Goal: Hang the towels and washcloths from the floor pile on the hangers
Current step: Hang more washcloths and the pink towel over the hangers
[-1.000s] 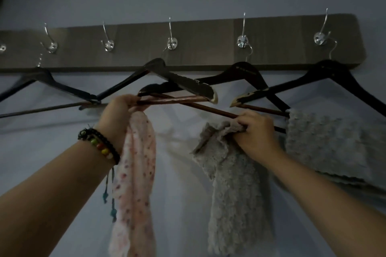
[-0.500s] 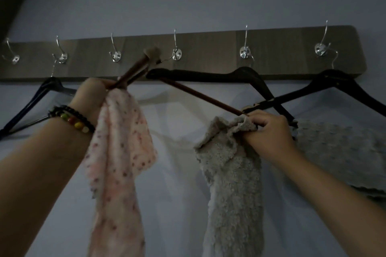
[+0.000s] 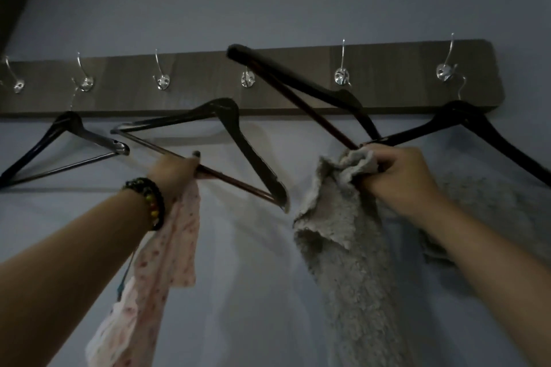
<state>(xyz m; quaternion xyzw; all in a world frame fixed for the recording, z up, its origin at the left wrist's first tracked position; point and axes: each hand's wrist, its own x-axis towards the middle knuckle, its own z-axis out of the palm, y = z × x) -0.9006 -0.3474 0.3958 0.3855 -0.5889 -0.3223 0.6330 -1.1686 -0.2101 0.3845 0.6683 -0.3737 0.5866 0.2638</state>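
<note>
pink washcloth (image 3: 167, 250): thin, pale pink with small red specks; you pinch its top against the lower bar of the tilted hanger, and it hangs down past your wrist.
tilted hanger (image 3: 238, 140): black with a reddish-brown bar, right end dropped low, below the rail's middle.
grey towel (image 3: 346, 247): thick, fluffy; its top corner is bunched in your fist, the rest hangs straight down.
raised hanger (image 3: 298, 77): black, left end swung up across the rail.
hung grey towel (image 3: 489, 205): draped on the hanger at the rail's right end.
</note>
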